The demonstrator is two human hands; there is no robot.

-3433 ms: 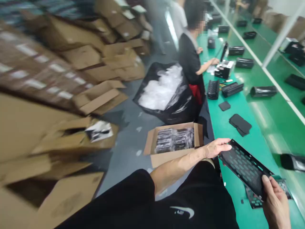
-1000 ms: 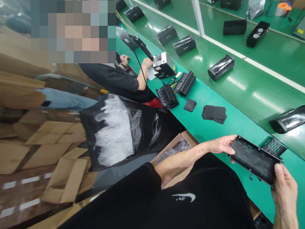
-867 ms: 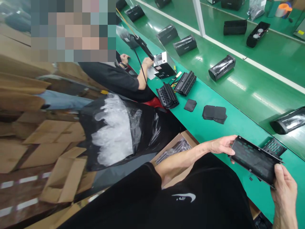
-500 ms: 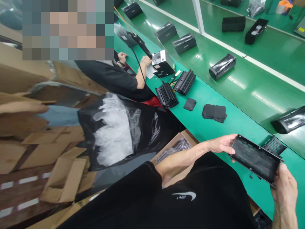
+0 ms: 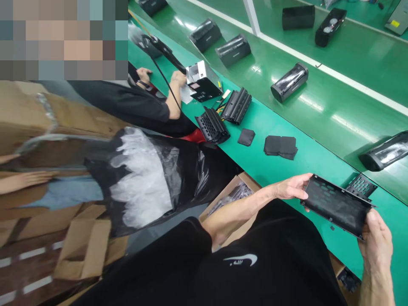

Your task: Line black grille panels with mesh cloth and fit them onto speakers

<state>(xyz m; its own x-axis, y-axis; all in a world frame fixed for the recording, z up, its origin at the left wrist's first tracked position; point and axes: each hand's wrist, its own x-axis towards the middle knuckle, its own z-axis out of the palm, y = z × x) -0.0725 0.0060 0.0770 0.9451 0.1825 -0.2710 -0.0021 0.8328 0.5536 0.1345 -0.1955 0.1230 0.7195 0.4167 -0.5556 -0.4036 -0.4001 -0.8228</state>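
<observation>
Both my hands hold a black rectangular plastic panel (image 5: 338, 205) above the green bench. The panel has raised edges, and slots show faintly through a dark mesh or sheet over its inner side. My left hand (image 5: 291, 187) grips its left end, thumb on the upper face. At the other end, my right hand (image 5: 378, 233) is closed round the edge with its thumb on top. Behind the panel lies a slotted black part (image 5: 361, 186), partly hidden. Left of my hands is a stack of thin black sheets (image 5: 279, 145), with a smaller stack (image 5: 246, 137) beside it.
Stacked black slotted panels (image 5: 212, 125) and ribbed parts (image 5: 236, 105) sit farther along the bench, near a white-and-black box (image 5: 204, 80). Black speaker-like units (image 5: 289, 82) stand on the green conveyor. A co-worker's arm (image 5: 174, 100) rests at the bench. An open carton (image 5: 228, 202) stands below its edge.
The view has shifted slightly, so the bench items appear farther left. Both hands keep their hold on the panel, which stays at nearly the same tilt.
</observation>
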